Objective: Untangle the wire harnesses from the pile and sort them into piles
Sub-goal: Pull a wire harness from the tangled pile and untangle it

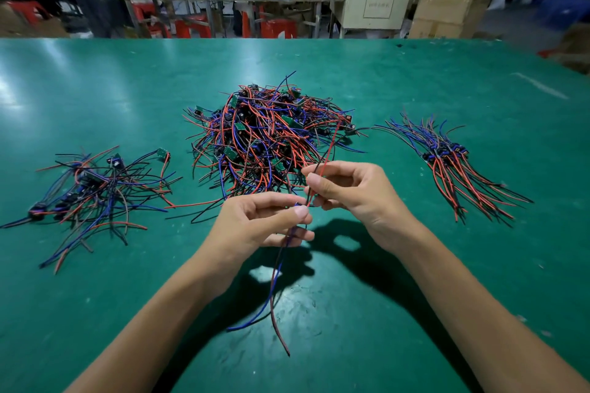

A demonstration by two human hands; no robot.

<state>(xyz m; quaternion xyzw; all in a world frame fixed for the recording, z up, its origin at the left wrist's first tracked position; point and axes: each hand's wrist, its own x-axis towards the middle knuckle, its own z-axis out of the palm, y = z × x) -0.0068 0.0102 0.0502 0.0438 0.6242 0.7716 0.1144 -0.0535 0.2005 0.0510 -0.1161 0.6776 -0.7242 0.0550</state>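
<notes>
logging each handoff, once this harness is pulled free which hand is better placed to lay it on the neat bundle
Right, probably. The right hand already pinches the harness and sits nearer the neat bundle on the right; the left hand would have to cross over.

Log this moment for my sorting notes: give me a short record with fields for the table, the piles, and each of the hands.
table: green mat
middle pile: large, tangled red, blue and black wires
left pile: small, loose
right pile: neat, wires aligned
left hand: pinches the held harness, blue and dark red ends hanging down
right hand: pinches red and black wires running up toward the middle pile
</notes>
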